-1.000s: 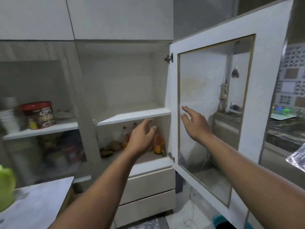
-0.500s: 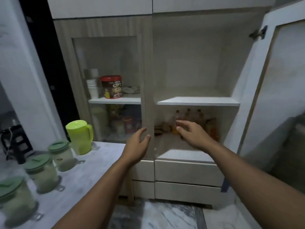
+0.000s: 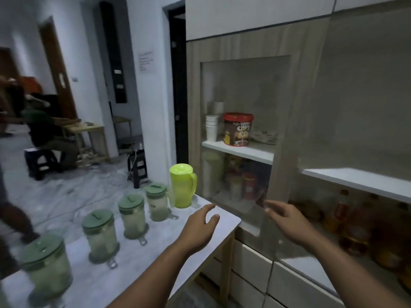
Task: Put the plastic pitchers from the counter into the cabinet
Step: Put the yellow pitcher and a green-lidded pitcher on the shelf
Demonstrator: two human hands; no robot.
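A lime-green pitcher (image 3: 182, 185) stands at the far end of the grey counter (image 3: 209, 232), next to the cabinet. Several clear pitchers with dark green lids stand in a row toward me; the nearest to the lime one is a clear pitcher (image 3: 157, 202), then another (image 3: 132, 215), then a third (image 3: 100, 235). My left hand (image 3: 200, 225) hovers open above the counter's right corner, holding nothing. My right hand (image 3: 287, 218) is open in front of the cabinet post, fingers apart. The open cabinet bay with its white shelf (image 3: 355, 181) lies to the right.
Behind the glass door (image 3: 244, 96) sit paper cups (image 3: 211, 131) and a red-lidded tub (image 3: 238, 129). Bottles (image 3: 351, 225) stand on the lower shelf of the open bay. Drawers (image 3: 251, 256) lie below. A seated person (image 3: 44, 127) and stools are across the room, a passing leg at far left.
My view has swung left from the open cabinet door to the counter, bringing the row of pitchers into sight. Both hands have dropped lower and moved left, still empty.
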